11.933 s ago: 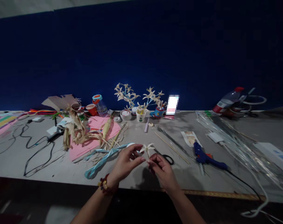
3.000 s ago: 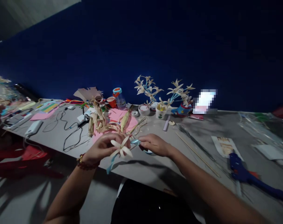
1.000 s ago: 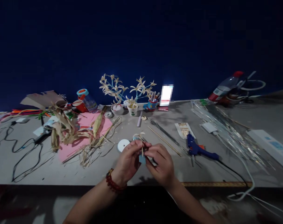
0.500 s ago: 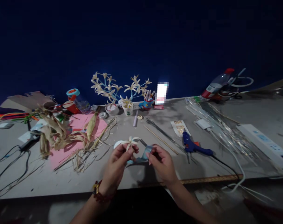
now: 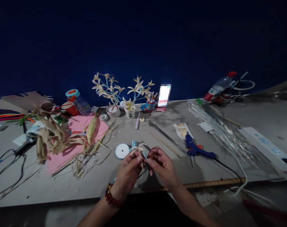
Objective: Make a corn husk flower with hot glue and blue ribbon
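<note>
My left hand (image 5: pixel 128 170), with a bead bracelet at the wrist, pinches the stem of a small pale husk flower (image 5: pixel 138 148) above the table's front edge. A light blue ribbon (image 5: pixel 144 155) runs around that stem. My right hand (image 5: pixel 161 164) is closed on the ribbon, right against the left hand's fingertips. A white ribbon spool (image 5: pixel 122 151) lies on the grey table (image 5: pixel 157 138) just left of my hands.
Dried corn husks (image 5: pixel 55 135) lie on pink paper (image 5: pixel 70 148) at the left. A blue glue gun (image 5: pixel 197 149) with its cord, thin sticks (image 5: pixel 164 143), clear wrap (image 5: pixel 219 126) and a power strip (image 5: pixel 264 143) are on the right. Finished flower sprays in cups (image 5: pixel 124 94) stand at the back.
My hands have come together again around the flower's stem, with the ribbon drawn in close. The view has shifted slightly. The white spool now shows fully beside my left hand.
</note>
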Motion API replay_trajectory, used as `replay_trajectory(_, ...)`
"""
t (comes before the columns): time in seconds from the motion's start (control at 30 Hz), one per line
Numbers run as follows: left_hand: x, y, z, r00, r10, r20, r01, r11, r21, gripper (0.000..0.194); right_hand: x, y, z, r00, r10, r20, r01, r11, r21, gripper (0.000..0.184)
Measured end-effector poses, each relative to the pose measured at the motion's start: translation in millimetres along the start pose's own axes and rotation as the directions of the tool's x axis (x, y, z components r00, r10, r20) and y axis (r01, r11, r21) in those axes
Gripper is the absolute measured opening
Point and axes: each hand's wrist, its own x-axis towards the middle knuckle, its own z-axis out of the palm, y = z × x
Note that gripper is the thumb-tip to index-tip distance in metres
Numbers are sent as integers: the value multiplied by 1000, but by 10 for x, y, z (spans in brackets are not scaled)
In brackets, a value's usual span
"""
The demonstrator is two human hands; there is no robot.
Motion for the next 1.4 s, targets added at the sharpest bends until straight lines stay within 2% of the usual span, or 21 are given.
replay_trajectory(0.1,-4,0,-48,1000,-16,-9,16,999,32,22,19,10,-2,999,49,17,-49,999,13,37)
replay_trajectory(0.2,-7,6,-72,1000,-18,-19,19,996,84,22,34,5,-17,996,80,26,-80,997,4,34)
replay_trajectory(0.33,-10,60,-122,1000,19,-3,-18,985,171,19,58,54,-51,999,13,-39,-15,998,-53,36)
replay_trajectory(0.43,-12,164,-230,998,63,6,-62,964,257,17,52,140,-112,999,-30,-18,25,980,-198,27)
replay_trajectory(0.5,-6,246,-329,992,123,-27,-110,949,297,15,35,206,-166,999,-35,3,33,922,-386,18)
replay_trajectory(0.6,2,321,-441,983,170,-69,-141,941,307,15,23,297,-227,998,-52,-25,23,758,-651,4)
replay_trajectory(0.67,-5,316,-457,988,142,-63,-115,942,315,16,47,346,-237,994,-90,-58,14,647,-762,9)
replay_trajectory(0.73,-15,275,-431,994,96,-58,-72,942,329,16,95,383,-229,990,-121,-73,7,562,-827,13)
replay_trajectory(0.83,-11,206,-384,997,47,-69,-22,947,320,17,167,394,-235,987,-147,-59,26,514,-858,20)
replay_trajectory(0.9,8,192,-378,996,49,-77,-23,951,308,17,189,352,-306,972,-229,-47,71,479,-875,25)
replay_trajectory(0.97,30,204,-393,995,62,-75,-35,949,315,17,179,256,-467,941,-338,-26,124,415,-901,20)
replay_trajectory(1.03,46,227,-415,997,54,-60,-30,941,336,19,135,111,-728,913,-409,-19,135,343,-930,13)
replay_trajectory(1.1,56,241,-432,997,50,-61,-26,938,345,19,57,-62,-1069,893,-447,-55,66,250,-966,15)
replay_trajectory(1.17,69,242,-438,997,42,-68,-16,940,342,19,-46,-226,-1438,882,-466,-73,-29,101,-994,14)
replay_trajectory(1.27,96,230,-423,997,27,-68,-3,943,332,19,-192,-374,-1918,920,-377,-104,-158,-116,-981,30)
replay_trajectory(1.33,116,224,-402,998,27,-60,-6,944,329,20,-238,-395,-2131,951,-288,-110,-165,-175,-971,43)
replay_trajectory(1.4,131,227,-377,998,31,-57,-10,944,330,19,-233,-381,-2254,970,-225,-96,-139,-185,-973,49)
